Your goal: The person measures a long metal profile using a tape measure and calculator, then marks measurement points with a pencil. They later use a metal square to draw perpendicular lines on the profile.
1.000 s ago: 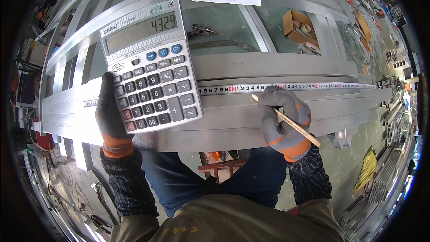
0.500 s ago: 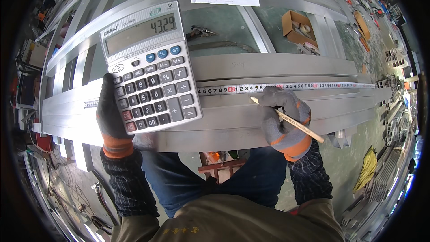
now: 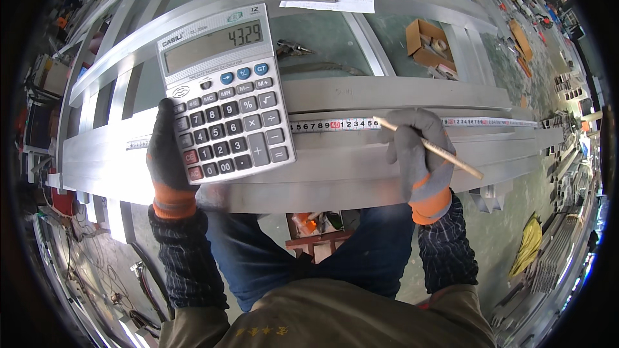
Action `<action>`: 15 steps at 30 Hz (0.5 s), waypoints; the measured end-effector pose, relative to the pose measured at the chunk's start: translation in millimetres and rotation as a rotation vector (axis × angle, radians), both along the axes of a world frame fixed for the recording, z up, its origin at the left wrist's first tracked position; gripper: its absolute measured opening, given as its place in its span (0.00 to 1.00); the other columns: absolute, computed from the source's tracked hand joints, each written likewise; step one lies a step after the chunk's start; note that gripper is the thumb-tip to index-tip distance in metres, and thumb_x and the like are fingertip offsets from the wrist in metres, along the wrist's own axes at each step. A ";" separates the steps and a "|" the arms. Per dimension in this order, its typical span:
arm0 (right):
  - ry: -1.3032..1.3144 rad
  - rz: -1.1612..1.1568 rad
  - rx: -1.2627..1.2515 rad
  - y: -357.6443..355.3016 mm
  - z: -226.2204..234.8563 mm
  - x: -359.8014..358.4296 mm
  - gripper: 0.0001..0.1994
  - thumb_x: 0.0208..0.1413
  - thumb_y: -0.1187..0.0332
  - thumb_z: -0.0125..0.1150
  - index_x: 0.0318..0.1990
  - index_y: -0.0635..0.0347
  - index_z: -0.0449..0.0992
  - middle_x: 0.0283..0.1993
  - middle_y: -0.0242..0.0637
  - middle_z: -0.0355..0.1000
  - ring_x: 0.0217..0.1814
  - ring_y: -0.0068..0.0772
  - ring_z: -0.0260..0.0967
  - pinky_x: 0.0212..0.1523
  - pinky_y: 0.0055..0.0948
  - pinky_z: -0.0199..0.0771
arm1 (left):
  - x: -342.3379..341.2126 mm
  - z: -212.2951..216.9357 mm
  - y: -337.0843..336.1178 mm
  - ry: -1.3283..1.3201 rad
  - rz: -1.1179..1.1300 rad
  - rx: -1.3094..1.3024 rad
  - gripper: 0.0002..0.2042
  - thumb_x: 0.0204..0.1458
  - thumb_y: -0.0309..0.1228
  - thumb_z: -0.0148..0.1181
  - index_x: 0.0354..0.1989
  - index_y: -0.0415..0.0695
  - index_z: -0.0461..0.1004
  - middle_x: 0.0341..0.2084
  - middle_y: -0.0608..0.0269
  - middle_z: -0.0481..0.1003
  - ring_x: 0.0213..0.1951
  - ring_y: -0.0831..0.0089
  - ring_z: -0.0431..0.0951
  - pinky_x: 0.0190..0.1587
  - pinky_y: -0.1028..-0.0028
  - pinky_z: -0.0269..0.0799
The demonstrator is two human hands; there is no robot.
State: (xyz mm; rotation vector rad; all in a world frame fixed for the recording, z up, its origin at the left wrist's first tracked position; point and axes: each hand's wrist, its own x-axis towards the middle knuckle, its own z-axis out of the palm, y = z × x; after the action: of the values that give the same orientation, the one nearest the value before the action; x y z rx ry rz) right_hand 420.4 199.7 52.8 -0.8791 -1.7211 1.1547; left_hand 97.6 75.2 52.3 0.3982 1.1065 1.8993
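Over metal bars (image 3: 351, 173), a calculator (image 3: 225, 96) partly hides measuring tape (image 3: 335, 125).

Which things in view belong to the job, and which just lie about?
Likely in use:
- silver rectangular calculator, in the grey-gloved left hand
- slim wooden pencil, in the grey-gloved right hand
- white tape measure on grey metal bars

Likely lying about:
- open brown cardboard box
- crumpled yellow bundle

Head-worn fisheye view, facing down
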 end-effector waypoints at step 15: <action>0.108 0.164 -0.186 -60.7 2.8 -74.2 0.23 0.58 0.77 0.65 0.59 0.64 0.63 0.49 0.42 0.70 0.43 0.26 0.71 0.41 0.26 0.77 | -17.1 -29.4 0.4 0.835 -0.013 -0.058 0.21 0.72 0.40 0.43 0.58 0.33 0.69 0.41 0.54 0.81 0.40 0.74 0.83 0.41 0.77 0.83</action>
State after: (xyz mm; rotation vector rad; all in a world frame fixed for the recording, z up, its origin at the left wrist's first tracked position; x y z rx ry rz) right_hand 346.2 138.9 55.7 -0.7810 -1.6407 1.4639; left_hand 80.5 75.6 22.9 1.2289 1.6650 1.7000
